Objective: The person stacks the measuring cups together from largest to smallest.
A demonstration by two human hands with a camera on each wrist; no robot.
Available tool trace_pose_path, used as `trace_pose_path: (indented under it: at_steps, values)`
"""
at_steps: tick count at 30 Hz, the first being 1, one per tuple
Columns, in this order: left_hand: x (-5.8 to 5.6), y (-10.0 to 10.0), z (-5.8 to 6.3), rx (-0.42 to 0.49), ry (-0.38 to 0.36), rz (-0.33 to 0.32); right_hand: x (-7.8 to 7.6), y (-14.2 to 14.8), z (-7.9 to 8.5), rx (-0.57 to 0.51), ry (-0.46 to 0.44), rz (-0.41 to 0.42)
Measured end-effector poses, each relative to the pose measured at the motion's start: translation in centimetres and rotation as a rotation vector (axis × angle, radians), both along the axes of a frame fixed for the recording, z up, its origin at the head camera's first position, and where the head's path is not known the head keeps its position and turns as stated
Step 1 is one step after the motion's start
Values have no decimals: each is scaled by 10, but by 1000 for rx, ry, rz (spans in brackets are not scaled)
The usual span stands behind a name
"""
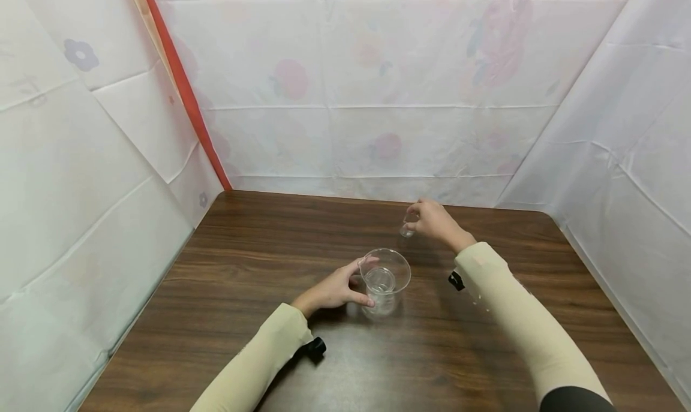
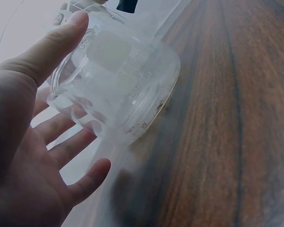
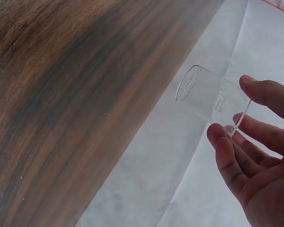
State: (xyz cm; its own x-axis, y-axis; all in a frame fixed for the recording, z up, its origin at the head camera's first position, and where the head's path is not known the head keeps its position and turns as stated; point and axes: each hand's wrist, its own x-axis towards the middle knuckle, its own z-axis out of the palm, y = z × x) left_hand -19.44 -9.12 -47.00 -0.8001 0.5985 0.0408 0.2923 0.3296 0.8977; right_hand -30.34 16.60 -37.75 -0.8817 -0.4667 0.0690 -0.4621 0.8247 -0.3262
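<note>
A large clear glass beaker [image 1: 399, 283] stands upright on the wooden table, with a smaller glass ring showing inside it. My left hand [image 1: 337, 287] holds it from the left, thumb [image 2: 61, 45] along the near side and fingers behind the glass. Faint printed markings show on its wall [image 2: 132, 90]. Farther back and to the right, my right hand [image 1: 434, 220] grips a small clear beaker [image 3: 208, 94] by its rim end, between thumb and fingers. This beaker bears a "25" marking, and its base points down toward the table.
The dark wood-grain table [image 1: 232, 268] is bounded by white patterned sheets [image 1: 345, 142] at the back and both sides. A red strip [image 1: 186, 88] runs down the back left corner. Black wrist devices [image 1: 315, 347] sit under both forearms.
</note>
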Motion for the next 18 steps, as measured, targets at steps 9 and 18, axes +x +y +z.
trace_pose_path:
  at_steps: [9,18]
  values:
    - [-1,-1,1,3,1,-12,7,-3,12,-15,25,26]
    - [0,1,3,4,11,-8,15,-9,23,-10,96,68]
